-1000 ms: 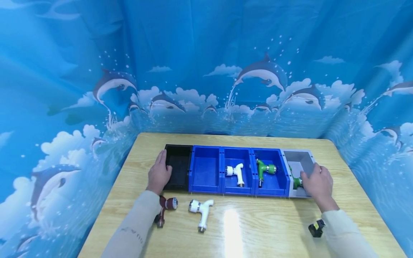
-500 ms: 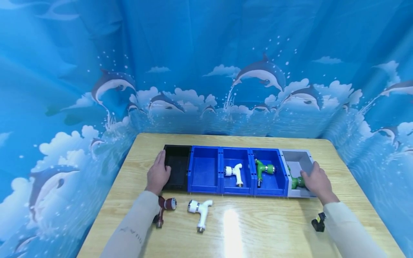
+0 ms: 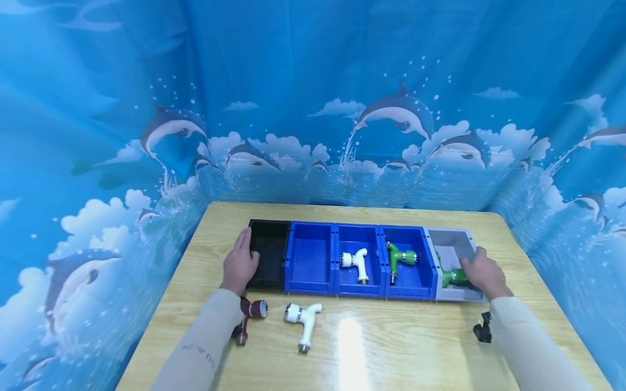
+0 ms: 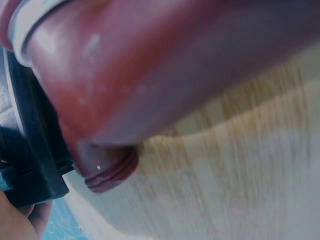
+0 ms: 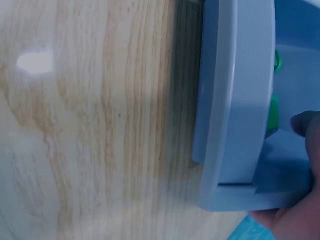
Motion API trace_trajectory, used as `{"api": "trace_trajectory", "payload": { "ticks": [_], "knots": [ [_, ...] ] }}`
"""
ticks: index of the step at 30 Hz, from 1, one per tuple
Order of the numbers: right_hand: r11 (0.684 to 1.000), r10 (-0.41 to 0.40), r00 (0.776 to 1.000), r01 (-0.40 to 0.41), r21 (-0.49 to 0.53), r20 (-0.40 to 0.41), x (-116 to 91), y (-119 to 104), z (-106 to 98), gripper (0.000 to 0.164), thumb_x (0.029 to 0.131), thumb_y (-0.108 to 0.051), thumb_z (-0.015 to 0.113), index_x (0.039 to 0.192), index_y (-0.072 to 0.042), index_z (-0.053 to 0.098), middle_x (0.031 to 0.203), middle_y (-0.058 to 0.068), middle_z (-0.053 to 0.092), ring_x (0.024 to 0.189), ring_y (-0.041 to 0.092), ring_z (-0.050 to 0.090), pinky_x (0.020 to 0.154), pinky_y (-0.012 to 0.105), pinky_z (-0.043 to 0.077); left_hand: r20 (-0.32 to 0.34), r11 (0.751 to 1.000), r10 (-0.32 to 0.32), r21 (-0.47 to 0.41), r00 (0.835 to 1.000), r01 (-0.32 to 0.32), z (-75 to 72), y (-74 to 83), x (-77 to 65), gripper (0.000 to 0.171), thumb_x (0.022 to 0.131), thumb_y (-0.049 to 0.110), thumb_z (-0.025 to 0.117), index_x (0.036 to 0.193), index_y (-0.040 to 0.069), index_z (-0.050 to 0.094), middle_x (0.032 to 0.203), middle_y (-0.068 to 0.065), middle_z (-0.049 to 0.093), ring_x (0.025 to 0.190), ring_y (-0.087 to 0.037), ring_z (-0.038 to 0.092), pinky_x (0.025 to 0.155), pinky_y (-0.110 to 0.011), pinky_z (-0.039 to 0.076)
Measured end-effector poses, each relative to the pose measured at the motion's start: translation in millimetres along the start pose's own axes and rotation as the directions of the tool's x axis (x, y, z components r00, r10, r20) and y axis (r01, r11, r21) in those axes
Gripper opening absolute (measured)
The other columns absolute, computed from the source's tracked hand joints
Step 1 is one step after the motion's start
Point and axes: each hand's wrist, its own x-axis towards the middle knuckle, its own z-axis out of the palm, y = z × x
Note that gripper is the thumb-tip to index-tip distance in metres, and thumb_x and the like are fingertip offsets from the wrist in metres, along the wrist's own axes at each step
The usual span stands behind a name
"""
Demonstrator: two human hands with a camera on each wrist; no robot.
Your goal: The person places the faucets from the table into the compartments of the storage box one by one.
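Observation:
My left hand (image 3: 240,264) holds the left wall of a black bin (image 3: 269,283), thumb over the inside and fingers along the outside. At the other end of the row, my right hand (image 3: 485,272) grips the right wall of a grey bin (image 3: 447,235); its thumb reaches inside in the right wrist view. A green faucet (image 3: 455,277) lies in the grey bin, partly hidden by that hand. Close below the left hand is a dark red faucet (image 3: 255,309), partly covered by the sleeve; it fills much of the left wrist view.
Three blue bins (image 3: 310,288) join the black and grey ones in a row. One contains a white faucet (image 3: 359,263), another a green faucet (image 3: 397,255). A second white faucet (image 3: 305,323) lies on the wooden table (image 3: 391,347). Dolphin-print curtains (image 3: 313,81) surround the table.
The right hand has shifted slightly on the grey bin's wall and its forearm has turned, leaving more of the green faucet visible. The left hand and the loose faucets hold their places.

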Motion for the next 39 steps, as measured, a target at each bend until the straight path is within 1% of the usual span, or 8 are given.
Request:
{"api": "trace_trajectory", "payload": {
  "ticks": [7,17,19,25,30,34,37,39],
  "knots": [
    [0.997,-0.044,0.999,0.045,0.070,-0.021,7,7,3,0.077,0.103,-0.044,0.028,0.143,0.020,0.014,0.133,0.046,0.032,0.119,0.059,0.039,0.097,0.064,0.038,0.011,1.000,-0.005,0.000,1.000,0.005,-1.3,-0.1,-1.6,0.070,0.094,0.016,0.056,0.155,0.009,0.023,0.157,-0.012,0.029,0.068,-0.028,0.056,0.071,-0.048,0.052],
    [0.984,-0.078,0.997,0.074,0.165,0.018,8,7,-4,0.080,0.103,-0.048,0.024,0.144,0.019,0.012,0.138,0.045,0.026,0.126,0.060,0.030,0.102,0.065,0.032,0.017,1.000,-0.013,0.002,1.000,0.013,-1.4,1.9,-1.1,0.070,0.095,0.016,0.056,0.155,0.009,0.022,0.158,-0.012,0.028,0.082,-0.033,0.060,0.078,-0.050,0.052],
    [0.985,-0.085,0.996,0.081,0.154,0.019,8,7,-5,0.080,0.103,-0.048,0.023,0.144,0.020,0.012,0.138,0.046,0.026,0.126,0.060,0.029,0.102,0.066,0.031,0.010,1.000,-0.008,0.001,1.000,0.008,-1.9,1.6,-1.0,0.070,0.095,0.016,0.056,0.155,0.009,0.022,0.157,-0.013,0.028,0.086,-0.035,0.061,0.080,-0.051,0.051],
    [0.986,-0.156,0.988,0.157,0.063,-0.023,10,8,-4,0.078,0.103,-0.044,0.009,0.142,0.024,0.006,0.137,0.049,0.020,0.124,0.064,0.025,0.104,0.067,0.026,-0.016,1.000,0.000,-0.005,1.000,0.000,-5.3,0.8,-0.6,0.069,0.094,0.014,0.057,0.154,0.008,0.024,0.155,-0.015,0.032,0.083,-0.036,0.061,0.078,-0.051,0.052],
    [0.987,-0.136,0.991,0.137,0.088,-0.017,9,8,0,0.079,0.102,-0.043,0.003,0.141,0.025,0.006,0.138,0.049,0.018,0.126,0.064,0.022,0.106,0.066,0.023,0.009,1.000,-0.013,0.001,1.000,0.012,-6.1,-0.7,-1.1,0.069,0.094,0.015,0.056,0.155,0.008,0.023,0.156,-0.015,0.030,0.084,-0.035,0.061,0.079,-0.050,0.052],
    [0.987,-0.148,0.989,0.148,0.065,-0.017,6,9,2,0.079,0.103,-0.041,0.004,0.136,0.028,0.021,0.132,0.050,0.029,0.121,0.063,0.032,0.101,0.066,0.031,0.009,1.000,-0.021,0.009,1.000,0.021,-5.9,-2.1,-1.7,0.069,0.094,0.015,0.056,0.155,0.009,0.024,0.156,-0.014,0.030,0.072,-0.031,0.058,0.072,-0.048,0.052],
    [0.992,-0.127,0.992,0.127,0.010,0.003,5,11,-2,0.083,0.102,-0.045,0.005,0.127,0.029,0.034,0.120,0.048,0.043,0.110,0.060,0.046,0.091,0.064,0.041,0.001,1.000,-0.014,0.014,1.000,0.014,-4.7,-2.5,-1.4,0.069,0.094,0.016,0.057,0.154,0.009,0.025,0.156,-0.014,0.031,0.077,-0.032,0.060,0.074,-0.048,0.052],
    [0.995,-0.098,0.995,0.098,-0.032,0.009,5,12,-5,0.088,0.101,-0.050,0.004,0.127,0.029,0.035,0.119,0.047,0.043,0.109,0.059,0.047,0.089,0.063,0.042,0.004,1.000,-0.002,0.012,1.000,0.002,-3.7,-2.3,-1.0,0.069,0.094,0.016,0.056,0.155,0.009,0.024,0.156,-0.014,0.031,0.080,-0.033,0.061,0.076,-0.049,0.052]
  ]
}}
